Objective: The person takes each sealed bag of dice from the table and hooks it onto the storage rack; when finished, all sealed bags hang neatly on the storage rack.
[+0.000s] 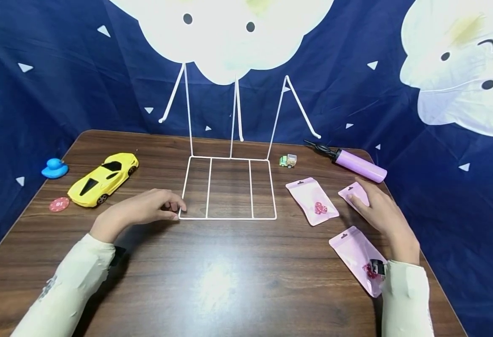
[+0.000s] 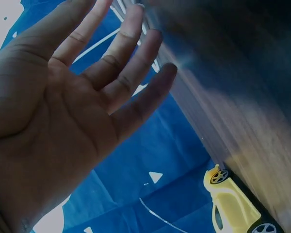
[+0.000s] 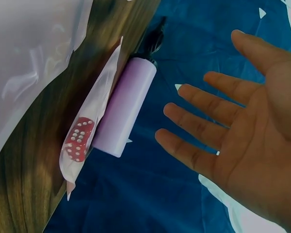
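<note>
A white wire rack (image 1: 229, 218) with three upright hooked arms stands mid-table. My left hand (image 1: 145, 206) is at its front left corner, fingertips right by the wire. In the left wrist view its fingers (image 2: 131, 85) are loosely bent, the palm bare. On the right, my right hand (image 1: 381, 210) hovers over a small pink pouch (image 1: 357, 191), partly covering it. The right wrist view shows that hand's palm bare, fingers (image 3: 199, 124) spread, beside a pouch with red dice (image 3: 77, 141). Two more pink pouches lie nearby, one left of the hand (image 1: 309, 196), one nearer the front (image 1: 351, 248).
A purple hand pump (image 1: 360, 165) with a black nozzle lies at the back right, near a small toy truck (image 1: 288, 161). At left are a yellow toy car (image 1: 103, 180), a blue rubber duck (image 1: 55, 168) and a red poker chip (image 1: 59, 204). Blue cloth hangs behind.
</note>
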Tool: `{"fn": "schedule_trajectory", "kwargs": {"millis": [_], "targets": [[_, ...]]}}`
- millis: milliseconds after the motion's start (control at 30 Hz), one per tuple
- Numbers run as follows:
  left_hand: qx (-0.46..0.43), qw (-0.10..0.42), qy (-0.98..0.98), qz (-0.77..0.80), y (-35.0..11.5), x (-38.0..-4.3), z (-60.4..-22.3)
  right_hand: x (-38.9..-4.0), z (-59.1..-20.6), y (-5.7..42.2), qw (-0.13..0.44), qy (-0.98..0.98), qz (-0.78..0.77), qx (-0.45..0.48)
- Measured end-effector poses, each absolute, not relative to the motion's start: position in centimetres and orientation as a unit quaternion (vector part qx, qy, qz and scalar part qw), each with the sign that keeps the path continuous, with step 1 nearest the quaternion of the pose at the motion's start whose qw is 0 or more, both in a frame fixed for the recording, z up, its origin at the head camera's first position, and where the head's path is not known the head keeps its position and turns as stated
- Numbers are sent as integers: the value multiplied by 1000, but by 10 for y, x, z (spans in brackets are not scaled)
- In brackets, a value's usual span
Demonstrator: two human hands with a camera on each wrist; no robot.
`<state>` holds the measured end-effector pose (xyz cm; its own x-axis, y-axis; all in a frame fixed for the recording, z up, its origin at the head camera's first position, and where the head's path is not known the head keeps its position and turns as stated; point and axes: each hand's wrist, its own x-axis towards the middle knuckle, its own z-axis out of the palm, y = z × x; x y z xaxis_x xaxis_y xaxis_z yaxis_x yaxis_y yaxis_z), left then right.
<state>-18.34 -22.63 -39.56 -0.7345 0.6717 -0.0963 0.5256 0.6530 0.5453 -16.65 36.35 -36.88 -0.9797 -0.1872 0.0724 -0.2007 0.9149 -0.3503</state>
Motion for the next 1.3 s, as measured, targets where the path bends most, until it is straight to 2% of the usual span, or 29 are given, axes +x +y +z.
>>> {"fn": "schedule_trajectory", "kwargs": {"millis": [700, 1300], "targets": [[365, 111, 899, 216, -219, -190, -409, -164, -375, 397, -24, -978, 203, 42], [349, 97, 910, 200, -215, -186, -409, -165, -376, 431, -20, -970, 233, 59]]}}
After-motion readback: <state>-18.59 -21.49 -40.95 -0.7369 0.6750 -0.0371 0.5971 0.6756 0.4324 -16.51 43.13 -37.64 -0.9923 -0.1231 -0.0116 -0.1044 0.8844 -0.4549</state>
